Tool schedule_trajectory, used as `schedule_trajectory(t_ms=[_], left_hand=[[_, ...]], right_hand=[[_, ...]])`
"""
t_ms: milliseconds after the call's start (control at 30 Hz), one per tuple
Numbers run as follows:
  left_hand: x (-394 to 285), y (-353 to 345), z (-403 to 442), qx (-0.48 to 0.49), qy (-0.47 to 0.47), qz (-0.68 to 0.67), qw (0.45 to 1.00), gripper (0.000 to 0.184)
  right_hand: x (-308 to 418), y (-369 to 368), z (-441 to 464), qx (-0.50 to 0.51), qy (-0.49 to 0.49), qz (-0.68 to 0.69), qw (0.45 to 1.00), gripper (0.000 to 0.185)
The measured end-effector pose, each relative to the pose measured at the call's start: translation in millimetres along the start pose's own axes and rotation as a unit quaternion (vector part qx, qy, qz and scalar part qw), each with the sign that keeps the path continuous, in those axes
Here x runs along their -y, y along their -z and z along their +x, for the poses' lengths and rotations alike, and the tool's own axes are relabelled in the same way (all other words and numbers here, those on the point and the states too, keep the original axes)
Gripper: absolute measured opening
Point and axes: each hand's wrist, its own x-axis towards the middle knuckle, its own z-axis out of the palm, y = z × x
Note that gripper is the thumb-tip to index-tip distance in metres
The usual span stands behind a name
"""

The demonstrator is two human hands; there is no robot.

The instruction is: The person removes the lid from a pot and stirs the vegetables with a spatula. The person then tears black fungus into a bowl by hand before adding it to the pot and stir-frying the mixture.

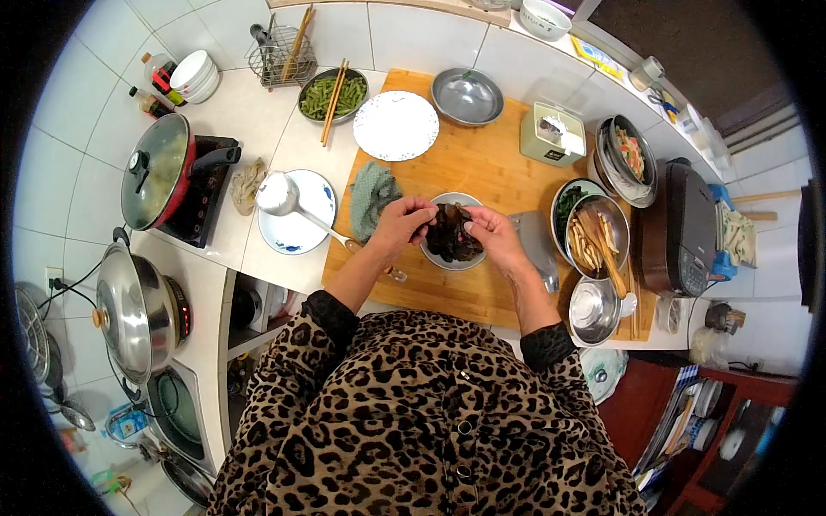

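A small bowl (pixel 456 265) full of dark, glossy wood ear mushrooms (pixel 454 241) stands on the wooden board (pixel 482 163) right in front of me. My left hand (pixel 406 225) reaches over the bowl's left side, thumb and fingers pinched on a piece of wood ear. From the right, my right hand (pixel 494 234) pinches wood ear as well, its fingertips close to the left ones. A cleaver's grey blade (pixel 535 245) lies just right of my right hand. Left of my left hand are a crumpled green cloth (pixel 373 198) and a ladle (pixel 280 194) resting on a plate (pixel 297 241).
A lidded red pan (pixel 159 168) and a steel pot (pixel 138 310) stand on hobs at left. Green beans (pixel 331 96), a white plate (pixel 396 126) and a metal bowl (pixel 467 96) line the back. Bowls of sliced food (pixel 589 241) and a rice cooker (pixel 675 228) are at right.
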Motion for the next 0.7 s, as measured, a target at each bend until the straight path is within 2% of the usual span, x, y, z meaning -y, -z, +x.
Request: schedule_trajectory(t_ms=[67,133,333,467,567,633,700], left_hand=[[0.9,-1.8,-3.0,-0.008,0.002,0.001,1.0,0.013],[1.2,-5.5,-4.7,-0.001,0.031,0.004,1.0,0.018],[8.6,-8.6,-1.4,0.024,0.011,0.077,0.997,0.023],[6.0,-12.9,-3.0,0.037,0.026,0.063,0.997,0.024],[7.3,-13.4,-2.2,0.037,0.046,0.098,0.993,0.026],[10.5,-13.8,-1.5,0.032,-0.005,0.073,0.997,0.028],[13.2,-15.0,-0.1,0.016,-0.011,0.07,0.997,0.028]], right_hand=[[-0.1,1.1,-0.1,0.01,0.005,0.019,1.0,0.027],[7.1,-0.9,-2.8,0.005,-0.032,0.014,0.999,0.026],[10.6,-5.1,-1.9,0.001,-0.041,0.009,0.999,0.024],[9.6,-4.4,-0.9,0.004,-0.021,0.015,1.0,0.025],[15.0,-4.4,-2.4,0.011,-0.027,-0.035,0.999,0.028],[18.5,-9.0,-3.9,0.018,-0.007,-0.048,0.999,0.032],[20.7,-11.5,-5.3,0.022,0.004,-0.039,0.999,0.035]])
